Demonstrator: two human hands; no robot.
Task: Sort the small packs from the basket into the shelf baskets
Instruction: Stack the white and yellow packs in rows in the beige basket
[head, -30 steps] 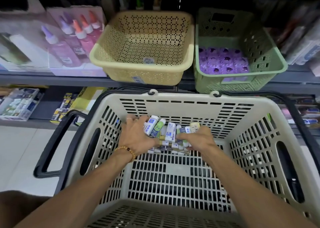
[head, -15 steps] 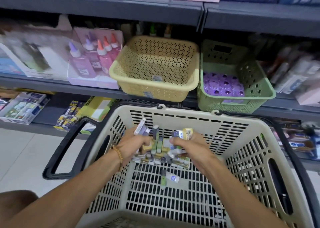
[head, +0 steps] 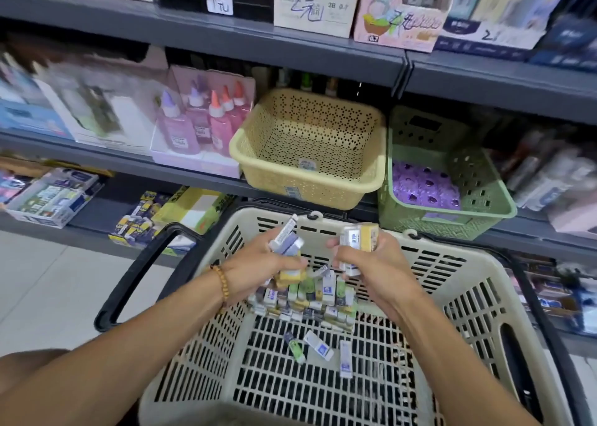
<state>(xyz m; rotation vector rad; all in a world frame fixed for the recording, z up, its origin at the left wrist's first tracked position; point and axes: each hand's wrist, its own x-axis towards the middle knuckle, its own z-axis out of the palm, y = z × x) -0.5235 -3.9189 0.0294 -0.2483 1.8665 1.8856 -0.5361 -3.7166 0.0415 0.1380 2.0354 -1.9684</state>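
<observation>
A beige shopping basket (head: 478, 283) with black handles sits below me, holding a heap of small packs (head: 307, 299) at its far end and three loose packs (head: 318, 349) on its floor. My left hand (head: 261, 264) grips a bunch of small packs, white and purple ones sticking up. My right hand (head: 371, 264) grips another bunch with a yellow and white pack on top. Both hands are raised above the heap. On the shelf ahead stand a yellow basket (head: 310, 186), holding nothing but a label, and a green basket (head: 484, 212) with purple packs.
Pink and purple glue bottles (head: 200, 125) stand in a box left of the yellow basket. Boxed stationery (head: 51, 196) lies on the lower shelf at left. More cartons line the upper shelf (head: 323, 42). Tiled floor (head: 38, 280) shows at left.
Both hands closed on bunches of packs in the heap and lifted them up. A few packs dropped onto the basket floor. My view tilted up, showing more of the shelves.
</observation>
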